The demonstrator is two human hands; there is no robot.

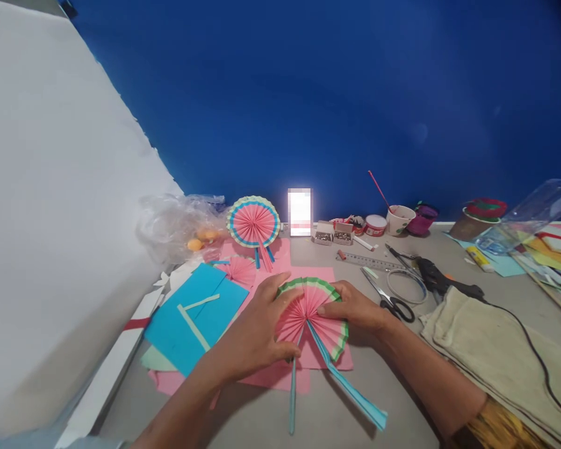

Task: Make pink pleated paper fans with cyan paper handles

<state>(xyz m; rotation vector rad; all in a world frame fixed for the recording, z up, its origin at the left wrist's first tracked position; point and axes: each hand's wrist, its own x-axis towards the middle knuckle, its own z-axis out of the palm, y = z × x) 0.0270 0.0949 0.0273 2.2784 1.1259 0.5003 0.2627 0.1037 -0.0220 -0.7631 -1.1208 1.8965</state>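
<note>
A pleated pink paper fan (pixel 311 315) with a green and white rim lies on pink paper sheets (pixel 280 374) on the grey table. Two light blue strip handles (pixel 350 390) trail from it toward me. My left hand (pixel 257 330) grips the fan's left half, thumb over the pleats. My right hand (pixel 355 308) pinches the fan's right half, fingers pressed on the folds. Both hands are closed on the fan.
A finished pink and blue fan (pixel 254 223) stands at the back, near a plastic bag (pixel 177 227). Blue paper (pixel 194 318) lies left. Scissors (pixel 388 299), a ruler (pixel 369 260), a glue gun (pixel 442 280), cups (pixel 399 219) and folded cloth (pixel 486 349) sit right.
</note>
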